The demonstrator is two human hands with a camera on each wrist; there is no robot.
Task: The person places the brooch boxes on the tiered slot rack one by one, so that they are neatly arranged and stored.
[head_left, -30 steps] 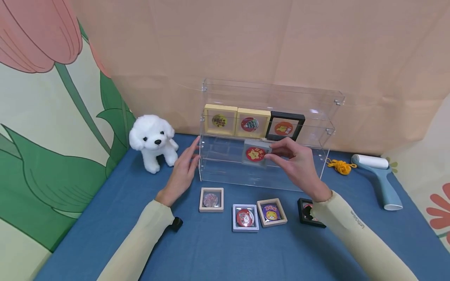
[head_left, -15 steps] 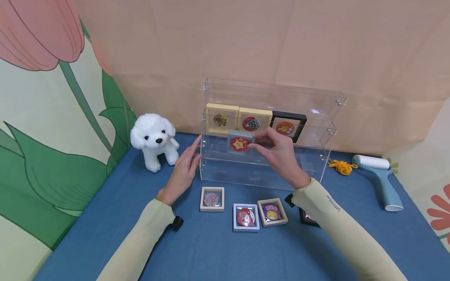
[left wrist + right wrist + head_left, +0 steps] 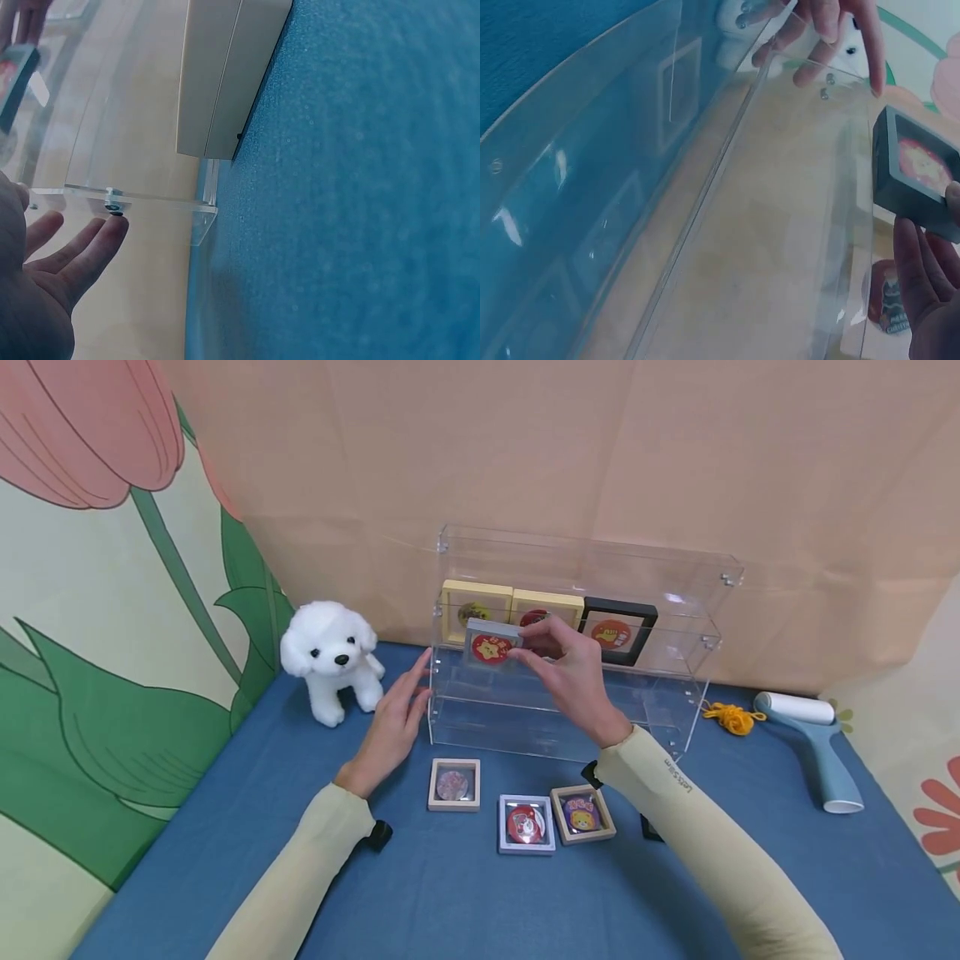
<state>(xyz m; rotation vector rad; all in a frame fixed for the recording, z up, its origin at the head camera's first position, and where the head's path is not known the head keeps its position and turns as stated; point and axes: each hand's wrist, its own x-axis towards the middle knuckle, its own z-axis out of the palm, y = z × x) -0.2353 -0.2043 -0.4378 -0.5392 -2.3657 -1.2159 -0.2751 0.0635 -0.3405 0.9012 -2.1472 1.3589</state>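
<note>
My right hand [image 3: 567, 670] pinches the right edge of a small grey display frame [image 3: 491, 646] with a yellow star on a red badge. It holds the frame upright before the left part of the clear acrylic shelf [image 3: 517, 731]. In the right wrist view the grey frame [image 3: 915, 169] shows thumb and fingers at its edge. My left hand [image 3: 390, 722] has its fingers extended against the shelf's left side; in the left wrist view its fingertips [image 3: 112, 229] reach a screw on the side panel. Two cream frames [image 3: 551, 607] and a black frame [image 3: 618, 631] stand on a shelf tier behind.
On the blue cloth before the shelf lie a pale wooden frame [image 3: 453, 785], a lilac frame [image 3: 527, 825] and a tan frame [image 3: 582, 814]. A dark frame [image 3: 651, 828] is mostly under my right sleeve. A plush dog [image 3: 330, 660] stands left; yarn [image 3: 733, 718] and a lint roller [image 3: 817, 743] lie right.
My right hand has carried the grey frame leftward and slightly up along the shelf, now overlapping the lower part of the cream frames. My left hand stays at the shelf's left side.
</note>
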